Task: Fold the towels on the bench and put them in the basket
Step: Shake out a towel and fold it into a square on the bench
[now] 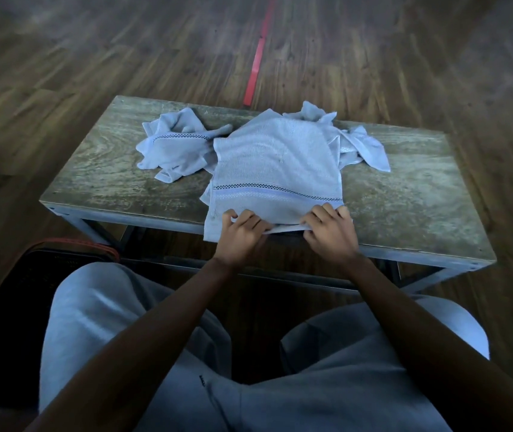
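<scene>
Wood bench (404, 188): towel (275, 157) flat at ctr, near hem overhanging. Left hand (242, 235) & right hand (330, 234) each pinch that hem. Prob. soft, light, floppy; grip corners. Basket (77, 242) near left.

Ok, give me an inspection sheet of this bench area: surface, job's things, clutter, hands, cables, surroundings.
Surface: bench, worn wooden top, metal frame.
Job's things: flat towel spread at the near edge, overhanging it; left towel crumpled beside it; back towel crumpled behind it, to the right; basket on the floor at near left, contents too dark to tell.
Clutter: nothing seen.
Grippers: left hand and right hand both grip the flat towel's near hem.
Cables: nothing seen.
Surroundings: wooden floor; red tape beyond the bench.
</scene>
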The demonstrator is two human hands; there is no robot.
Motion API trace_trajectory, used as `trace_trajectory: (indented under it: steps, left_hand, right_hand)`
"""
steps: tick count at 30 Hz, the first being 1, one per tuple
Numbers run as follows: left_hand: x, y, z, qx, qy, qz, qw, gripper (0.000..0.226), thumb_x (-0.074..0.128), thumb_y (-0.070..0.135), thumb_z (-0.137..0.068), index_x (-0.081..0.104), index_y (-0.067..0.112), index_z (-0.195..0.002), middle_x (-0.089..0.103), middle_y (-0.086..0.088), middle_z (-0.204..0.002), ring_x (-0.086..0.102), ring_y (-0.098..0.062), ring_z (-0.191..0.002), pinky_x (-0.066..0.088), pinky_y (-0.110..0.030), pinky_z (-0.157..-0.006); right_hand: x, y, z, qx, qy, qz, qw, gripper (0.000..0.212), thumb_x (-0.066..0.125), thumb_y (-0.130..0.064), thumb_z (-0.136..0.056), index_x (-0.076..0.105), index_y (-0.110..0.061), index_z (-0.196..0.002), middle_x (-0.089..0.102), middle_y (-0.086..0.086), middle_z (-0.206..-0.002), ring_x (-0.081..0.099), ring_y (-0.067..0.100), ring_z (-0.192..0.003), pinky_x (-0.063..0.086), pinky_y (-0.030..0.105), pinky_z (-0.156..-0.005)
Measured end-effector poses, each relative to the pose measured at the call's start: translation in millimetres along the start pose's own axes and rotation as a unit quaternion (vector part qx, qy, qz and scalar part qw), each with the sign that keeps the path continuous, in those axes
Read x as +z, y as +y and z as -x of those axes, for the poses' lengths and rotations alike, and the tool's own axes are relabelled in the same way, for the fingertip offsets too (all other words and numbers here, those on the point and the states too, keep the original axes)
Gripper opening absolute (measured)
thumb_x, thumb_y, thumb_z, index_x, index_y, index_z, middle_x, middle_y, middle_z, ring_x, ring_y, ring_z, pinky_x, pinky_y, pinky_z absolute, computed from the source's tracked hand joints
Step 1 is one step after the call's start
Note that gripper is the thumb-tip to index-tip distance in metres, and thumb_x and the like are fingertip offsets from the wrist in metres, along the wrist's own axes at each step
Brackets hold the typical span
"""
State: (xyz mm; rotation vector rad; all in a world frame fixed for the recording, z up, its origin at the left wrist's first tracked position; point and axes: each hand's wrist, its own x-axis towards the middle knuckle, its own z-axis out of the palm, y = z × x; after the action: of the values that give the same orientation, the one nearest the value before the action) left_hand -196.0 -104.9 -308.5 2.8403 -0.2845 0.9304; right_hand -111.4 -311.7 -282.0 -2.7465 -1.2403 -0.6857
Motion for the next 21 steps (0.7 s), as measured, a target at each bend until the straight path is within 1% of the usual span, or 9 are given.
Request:
trace_trajectory:
  steps: [3, 7, 9, 10, 12, 13, 16, 19, 21]
  left_hand:
    - [-4, -7, 4, 0.002, 0.002, -0.004, 1.000, 0.010, 0.059, 0.025, -0.086, 0.068, 0.021, -0.084, 0.065, 0.005, -0.081, 0.051, -0.015, -0.089, 0.027, -0.037, -0.079]
    - [-7, -14, 9, 0.015, -0.009, -0.022, 1.000, 0.013, 0.055, 0.025, -0.087, 0.068, 0.022, -0.085, 0.064, 0.005, -0.080, 0.053, -0.015, -0.088, 0.028, -0.037, -0.079]
    - [-10, -16, 12, 0.011, -0.015, -0.022, 1.000, 0.013, 0.054, 0.025, -0.086, 0.067, 0.023, -0.084, 0.064, 0.007, -0.081, 0.055, -0.015, -0.088, 0.027, -0.037, -0.080]
    - [-12, -18, 13, 0.009, -0.019, -0.020, 1.000, 0.012, 0.055, 0.025, -0.084, 0.066, 0.022, -0.084, 0.064, 0.007, -0.083, 0.056, -0.016, -0.088, 0.027, -0.037, -0.080]
    - [-16, -23, 16, 0.005, -0.031, -0.017, 0.999, 0.015, 0.057, 0.028, -0.079, 0.065, 0.020, -0.088, 0.063, 0.004, -0.088, 0.055, -0.016, -0.090, 0.028, -0.037, -0.080]
    - [-18, -27, 17, -0.001, -0.042, -0.019, 0.999, 0.020, 0.058, 0.030, -0.076, 0.064, 0.019, -0.092, 0.063, 0.003, -0.092, 0.053, -0.017, -0.092, 0.028, -0.037, -0.080]
    - [-24, -41, 22, -0.030, -0.084, -0.030, 0.996, 0.034, 0.058, 0.035, -0.073, 0.057, 0.020, -0.104, 0.060, 0.000, -0.103, 0.047, -0.018, -0.099, 0.027, -0.038, -0.081]
    - [-32, -49, 26, -0.054, -0.124, -0.017, 0.991, 0.047, 0.063, 0.047, -0.072, 0.059, 0.020, -0.110, 0.060, 0.003, -0.110, 0.048, -0.017, -0.103, 0.027, -0.039, -0.084]
    - [-36, -51, 27, -0.076, -0.131, 0.006, 0.988, 0.048, 0.060, 0.052, -0.075, 0.061, 0.021, -0.112, 0.060, 0.007, -0.113, 0.049, -0.013, -0.105, 0.027, -0.038, -0.087]
  right_hand:
    - [-6, 19, 10, 0.063, 0.005, -0.011, 0.998, 0.011, 0.056, -0.015, -0.073, 0.065, -0.019, -0.078, 0.062, -0.001, -0.079, 0.059, 0.024, -0.075, 0.027, 0.035, -0.067]
    - [-14, 37, 29, 0.107, 0.001, 0.003, 0.994, 0.019, 0.047, -0.016, -0.077, 0.066, -0.018, -0.079, 0.063, 0.001, -0.080, 0.059, 0.024, -0.077, 0.024, 0.033, -0.068]
    - [-16, 43, 34, 0.122, -0.034, 0.009, 0.992, 0.022, 0.044, -0.019, -0.075, 0.065, -0.018, -0.078, 0.062, 0.002, -0.080, 0.057, 0.025, -0.078, 0.023, 0.033, -0.068]
    - [-17, 46, 36, 0.127, -0.066, 0.009, 0.990, 0.023, 0.043, -0.021, -0.074, 0.065, -0.018, -0.078, 0.063, 0.002, -0.082, 0.057, 0.025, -0.080, 0.023, 0.033, -0.068]
    - [-20, 51, 39, 0.145, -0.127, 0.002, 0.981, 0.019, 0.049, -0.024, -0.072, 0.064, -0.019, -0.082, 0.062, 0.002, -0.090, 0.055, 0.025, -0.089, 0.022, 0.034, -0.072]
    - [-21, 52, 39, 0.153, -0.144, -0.009, 0.978, 0.019, 0.053, -0.024, -0.072, 0.063, -0.019, -0.086, 0.061, 0.002, -0.093, 0.054, 0.025, -0.093, 0.022, 0.034, -0.074]
    - [-20, 50, 34, 0.145, -0.135, -0.062, 0.978, 0.030, 0.052, -0.025, -0.071, 0.063, -0.018, -0.098, 0.060, 0.003, -0.099, 0.053, 0.026, -0.100, 0.022, 0.033, -0.076]
    - [-12, 43, 28, 0.123, -0.159, -0.080, 0.976, 0.028, 0.057, -0.023, -0.083, 0.064, -0.017, -0.110, 0.062, 0.004, -0.110, 0.054, 0.028, -0.108, 0.024, 0.034, -0.079]
    - [-8, 42, 24, 0.119, -0.184, -0.084, 0.972, 0.027, 0.059, -0.024, -0.088, 0.065, -0.019, -0.114, 0.061, 0.003, -0.113, 0.054, 0.026, -0.111, 0.028, 0.035, -0.084]
